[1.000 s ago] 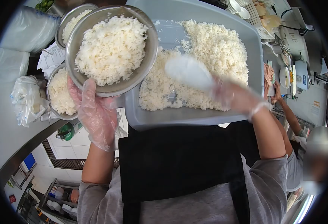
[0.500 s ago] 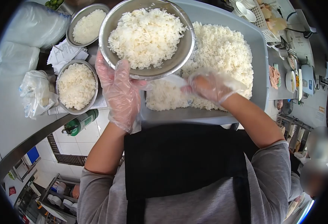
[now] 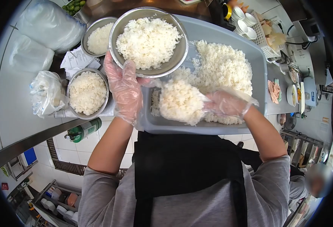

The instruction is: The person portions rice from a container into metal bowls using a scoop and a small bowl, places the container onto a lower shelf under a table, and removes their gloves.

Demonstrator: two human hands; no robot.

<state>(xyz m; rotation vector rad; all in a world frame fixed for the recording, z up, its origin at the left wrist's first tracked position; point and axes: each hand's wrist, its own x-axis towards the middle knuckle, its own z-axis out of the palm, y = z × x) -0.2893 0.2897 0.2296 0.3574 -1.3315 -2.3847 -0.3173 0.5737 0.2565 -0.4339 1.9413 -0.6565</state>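
My left hand [image 3: 126, 89], in a clear plastic glove, grips the near rim of a steel bowl [image 3: 179, 62] with a mound of rice [image 3: 148, 42] in it. The bowl hangs over the left part of a large grey tub [image 3: 260, 75]. My right hand [image 3: 227, 103], gloved too, is closed on the handle end of a rice paddle. A heap of scooped rice [image 3: 182, 101] covers the paddle's blade, just below and right of the bowl. More rice [image 3: 227, 68] is spread in the tub.
Two more bowls of rice [image 3: 87, 93] [image 3: 99, 39] stand at the left, by paper slips [image 3: 76, 59] and plastic bags [image 3: 45, 92]. White cups [image 3: 242, 25] and a perforated basket [image 3: 264, 39] are at the upper right. Another person [image 3: 301, 185] is at the far right.
The paddle has come up out of the tub's rice with a load on it. Compared with a second ago, the held bowl is further right, over the tub's left side.
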